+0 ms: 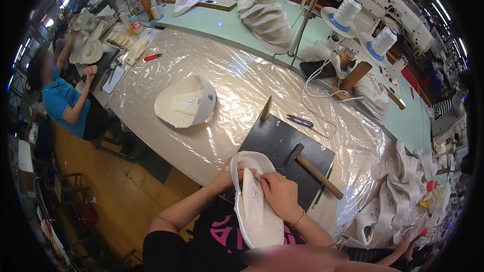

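A white shoe upper (272,229) with a padded tongue is held up close to my body, its opening at the far end. My left hand (224,177) grips the upper from its left side, with most fingers hidden behind or inside it. My right hand (280,194) is closed at the right edge of the opening, fingertips bent in beside the tongue (253,199). Just beyond the hands lies a black board (272,138), with a wooden-handled hammer (317,175) on it. A second white upper (199,103) rests on the plastic-covered table, farther left.
Thread snips (300,120) and a wooden-handled tool (266,108) lie by the board; a green pencil (322,189) is at its right edge. Piled uppers (383,206) fill the right side. Sewing machines and thread cones (348,12) stand beyond. Co-workers sit left and across.
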Available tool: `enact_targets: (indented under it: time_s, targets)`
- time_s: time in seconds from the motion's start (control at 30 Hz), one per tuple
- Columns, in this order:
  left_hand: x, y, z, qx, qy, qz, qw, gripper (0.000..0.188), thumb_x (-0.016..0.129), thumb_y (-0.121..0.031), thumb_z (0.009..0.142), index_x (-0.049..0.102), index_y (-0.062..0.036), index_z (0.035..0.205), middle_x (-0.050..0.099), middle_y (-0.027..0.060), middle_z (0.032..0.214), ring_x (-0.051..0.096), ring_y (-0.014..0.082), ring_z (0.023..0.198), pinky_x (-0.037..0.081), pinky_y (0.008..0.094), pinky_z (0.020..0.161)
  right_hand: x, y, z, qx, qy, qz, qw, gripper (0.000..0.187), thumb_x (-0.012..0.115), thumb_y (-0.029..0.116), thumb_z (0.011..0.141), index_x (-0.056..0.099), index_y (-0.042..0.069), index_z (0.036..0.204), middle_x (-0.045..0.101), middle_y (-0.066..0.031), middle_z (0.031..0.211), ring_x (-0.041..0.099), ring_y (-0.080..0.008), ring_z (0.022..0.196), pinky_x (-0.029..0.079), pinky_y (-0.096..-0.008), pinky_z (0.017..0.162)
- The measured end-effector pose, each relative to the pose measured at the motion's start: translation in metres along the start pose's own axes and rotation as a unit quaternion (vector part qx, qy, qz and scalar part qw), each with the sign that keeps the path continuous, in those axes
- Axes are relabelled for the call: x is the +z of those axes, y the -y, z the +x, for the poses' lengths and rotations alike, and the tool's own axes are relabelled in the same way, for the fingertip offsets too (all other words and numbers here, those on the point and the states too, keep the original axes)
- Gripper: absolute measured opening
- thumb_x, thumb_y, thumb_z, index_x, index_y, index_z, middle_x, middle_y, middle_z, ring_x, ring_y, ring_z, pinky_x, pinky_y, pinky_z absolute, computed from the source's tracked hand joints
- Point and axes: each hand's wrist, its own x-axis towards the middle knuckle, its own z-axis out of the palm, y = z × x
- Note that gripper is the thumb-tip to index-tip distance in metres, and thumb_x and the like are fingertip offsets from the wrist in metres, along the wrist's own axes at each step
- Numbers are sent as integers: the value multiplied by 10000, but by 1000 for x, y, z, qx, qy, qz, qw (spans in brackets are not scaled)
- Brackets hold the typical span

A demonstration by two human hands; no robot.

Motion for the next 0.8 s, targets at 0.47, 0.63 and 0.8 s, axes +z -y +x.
enact_targets:
  time_s: [0.47,0.63,0.8]
  targets:
    - [-1,0,0,-2,5,-2,1000,336,755,-131,818,642,13,1100,701,87,954,655,140,833,551,300,737,0,-1,1,-21,-3,4,1000,104,645,184,906,685,89,922,687,-87,863,671,-310,645,531,-400,570]
    - [0,-1,0,34,8,17,999,325,754,-126,818,641,16,1087,700,86,943,651,136,816,553,301,716,0,-1,-1,-18,-2,2,1000,109,645,188,907,687,88,922,690,-88,865,671,-308,638,532,-397,569]
    - [3,-2,-3,11,2,-19,1000,319,756,-128,816,644,14,1079,699,87,935,644,133,808,550,303,716,0,0,-1,-18,-5,1,1000,112,644,190,909,688,88,922,691,-88,868,672,-306,642,532,-397,570]
